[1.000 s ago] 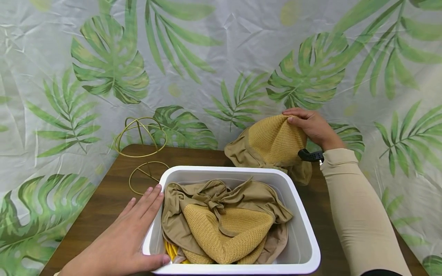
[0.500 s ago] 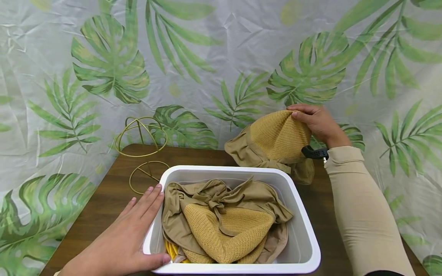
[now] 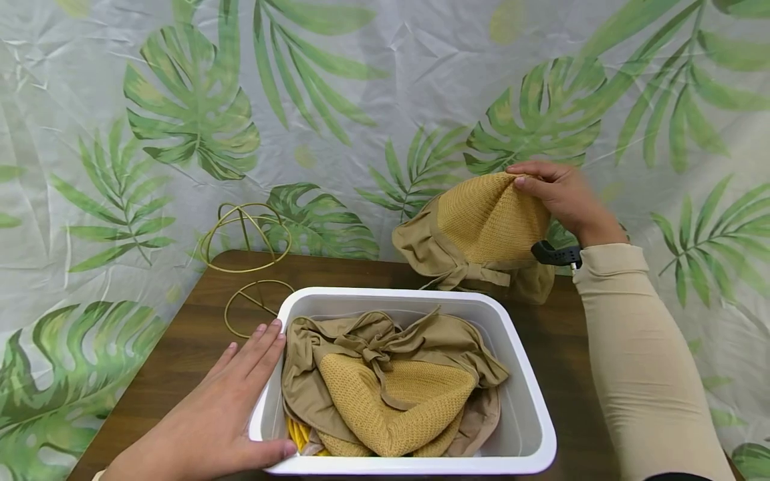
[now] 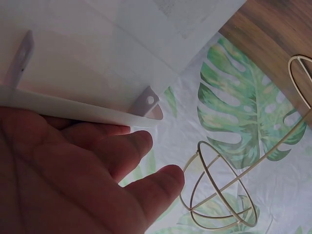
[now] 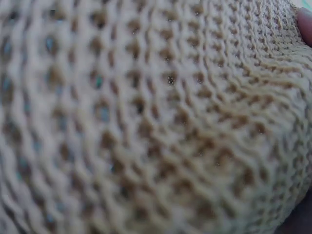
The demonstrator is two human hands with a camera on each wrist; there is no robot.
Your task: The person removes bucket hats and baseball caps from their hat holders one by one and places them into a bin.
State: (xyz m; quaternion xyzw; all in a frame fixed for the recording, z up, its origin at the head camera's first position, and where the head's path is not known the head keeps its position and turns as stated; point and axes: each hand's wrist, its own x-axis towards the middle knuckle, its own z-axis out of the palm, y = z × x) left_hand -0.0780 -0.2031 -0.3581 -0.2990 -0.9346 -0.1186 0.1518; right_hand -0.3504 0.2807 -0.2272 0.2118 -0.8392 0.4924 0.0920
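Note:
My right hand (image 3: 571,198) pinches the peak of a sun hat (image 3: 493,214) between thumb and fingers. The hat has a mustard knit crown and a tan cloth brim with a bow, and it hangs behind the bin's back right corner. Its knit fills the right wrist view, with a fingertip (image 5: 306,24) at the edge. My left hand (image 3: 210,407) rests along the left rim of a white plastic bin (image 3: 544,427), fingers straight, thumb over the front corner. A second, similar hat (image 3: 397,407) lies folded inside the bin, a bow on its brim.
A gold wire stand (image 3: 246,267) with rings stands at the table's back left, close to the bin. Yellow strands (image 3: 297,434) show in the bin's front left corner. A leaf-print cloth (image 3: 385,87) hangs behind the dark wooden table (image 3: 174,347).
The right hand has risen and moved slightly right, lifting the hat with it; more of the hat's bow shows above the bin's back rim. My left hand has stayed in place.

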